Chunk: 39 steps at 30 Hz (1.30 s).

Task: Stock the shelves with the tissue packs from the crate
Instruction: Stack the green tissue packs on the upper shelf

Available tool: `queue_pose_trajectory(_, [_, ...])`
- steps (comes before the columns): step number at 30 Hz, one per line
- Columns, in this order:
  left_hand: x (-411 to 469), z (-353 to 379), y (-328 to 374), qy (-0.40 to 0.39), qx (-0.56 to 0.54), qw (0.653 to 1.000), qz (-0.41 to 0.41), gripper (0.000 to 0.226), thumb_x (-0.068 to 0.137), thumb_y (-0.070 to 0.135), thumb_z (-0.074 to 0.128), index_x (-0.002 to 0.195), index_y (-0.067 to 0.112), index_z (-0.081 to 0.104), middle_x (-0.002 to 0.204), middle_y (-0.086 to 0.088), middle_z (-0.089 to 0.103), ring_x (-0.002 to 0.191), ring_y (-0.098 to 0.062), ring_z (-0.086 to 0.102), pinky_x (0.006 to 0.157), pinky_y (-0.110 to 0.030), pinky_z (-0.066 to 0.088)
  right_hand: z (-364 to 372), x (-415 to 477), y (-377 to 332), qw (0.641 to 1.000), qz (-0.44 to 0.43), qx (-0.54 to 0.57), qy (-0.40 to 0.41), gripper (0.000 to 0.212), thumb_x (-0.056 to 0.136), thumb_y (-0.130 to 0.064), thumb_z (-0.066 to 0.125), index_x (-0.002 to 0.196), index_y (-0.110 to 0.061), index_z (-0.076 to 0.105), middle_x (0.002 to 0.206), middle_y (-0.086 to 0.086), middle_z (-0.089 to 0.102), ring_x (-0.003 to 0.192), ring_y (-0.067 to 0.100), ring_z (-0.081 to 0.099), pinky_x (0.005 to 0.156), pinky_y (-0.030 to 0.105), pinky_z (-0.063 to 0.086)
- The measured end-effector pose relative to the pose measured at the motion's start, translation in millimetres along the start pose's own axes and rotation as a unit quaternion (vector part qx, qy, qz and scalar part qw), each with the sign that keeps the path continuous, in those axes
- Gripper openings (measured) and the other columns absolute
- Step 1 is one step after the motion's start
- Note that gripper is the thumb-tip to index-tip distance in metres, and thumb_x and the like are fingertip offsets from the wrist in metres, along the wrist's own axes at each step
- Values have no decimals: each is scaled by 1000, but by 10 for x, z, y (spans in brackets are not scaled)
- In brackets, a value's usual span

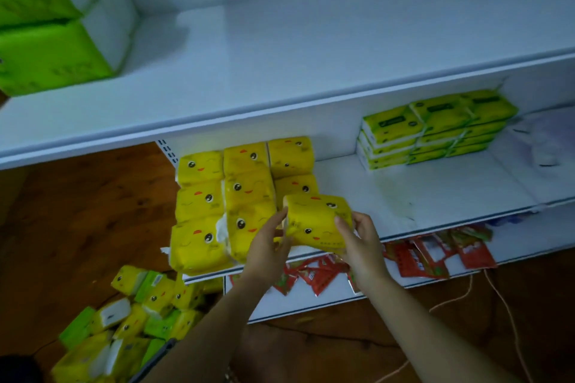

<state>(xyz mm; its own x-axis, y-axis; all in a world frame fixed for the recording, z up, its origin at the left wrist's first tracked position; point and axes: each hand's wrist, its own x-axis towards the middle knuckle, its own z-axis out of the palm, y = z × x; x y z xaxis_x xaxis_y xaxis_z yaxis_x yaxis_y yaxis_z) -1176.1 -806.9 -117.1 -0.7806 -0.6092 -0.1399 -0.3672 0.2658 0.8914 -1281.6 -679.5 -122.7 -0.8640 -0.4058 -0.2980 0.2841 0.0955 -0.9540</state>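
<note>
Head view, yellow tissue pack [314, 221] gripped endwise by left hand [268, 246], right hand [362, 242], long axis left-right

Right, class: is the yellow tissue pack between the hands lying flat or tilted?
Tilted: the yellow tissue pack, held between the left hand and right hand, sits askew beside the squarely stacked packs.
</note>
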Motion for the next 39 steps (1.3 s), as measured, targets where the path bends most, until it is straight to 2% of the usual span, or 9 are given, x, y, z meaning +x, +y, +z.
queue_pose_trajectory(2, [157,93,-27,18,20,1000,13,56,90,0,53,135,31,39,129,-10,52,115,-20,54,97,-38,47,9,204,-5,1000,0,-15,3,9,88,-21,61,88,-26,53,97,3,61,97,31,61,86,52,50])
queue_pose_trajectory(7, [543,139,-26,37,76,996,13,57,91,5,53,143,19,34,135,-12,46,126,-24,45,100,-25,35,184,725,-41,1000,-12,-19,-3,13,89,-15,60,98,-16,51,106,9,56,102,32,57,88,48,50])
queue_pose_trajectory(14, [759,-12,-46,-14,168,986,-11,66,92,13,55,148,16,19,145,-9,41,137,-25,32,104,-24,27,452,1177,16,1000,10,7,1,18,90,-13,55,78,-26,51,96,8,57,95,33,58,76,42,47])
queue_pose_trajectory(17, [851,-11,-101,-95,346,932,-58,73,95,28,49,150,18,3,157,-2,16,145,-28,6,117,-38,12,503,1317,111,1000,29,5,4,16,90,-12,54,80,-24,51,94,10,56,90,28,55,74,38,44])
queue_pose_trajectory(21, [897,55,-46,-119,428,891,-94,75,95,34,47,150,19,-2,159,-1,-5,145,-28,-6,117,-47,5,529,1394,263,997,71,7,25,5,90,-13,52,90,-17,51,106,15,56,99,34,56,91,53,48])
queue_pose_trajectory(26, [813,117,0,-86,544,834,24,59,100,30,31,151,19,3,158,-2,-9,146,-23,-8,116,-48,-4,630,1379,287,984,130,112,41,10,93,-4,48,102,-9,48,95,7,51,90,22,52,85,36,47])
queue_pose_trajectory(29, [823,117,-8,-117,563,817,33,56,101,40,25,150,21,8,158,-2,-11,146,-24,-10,115,-50,-5,686,1454,305,989,129,69,21,16,90,2,43,101,-9,49,91,6,55,88,22,55,84,37,48])
queue_pose_trajectory(35, [944,103,-88,-123,580,805,12,59,99,49,16,151,23,4,158,-1,-15,145,-26,-13,114,-52,-6,651,1562,373,995,83,-11,-44,34,85,-10,49,118,-15,54,114,10,63,99,28,64,76,39,56])
queue_pose_trajectory(39, [992,98,-181,-134,574,808,-4,63,96,57,9,150,27,0,158,2,-15,145,-25,-15,114,-52,-9,626,1494,260,995,53,-47,-77,71,91,-2,44,147,-32,14,147,1,35,127,27,45,99,50,44])
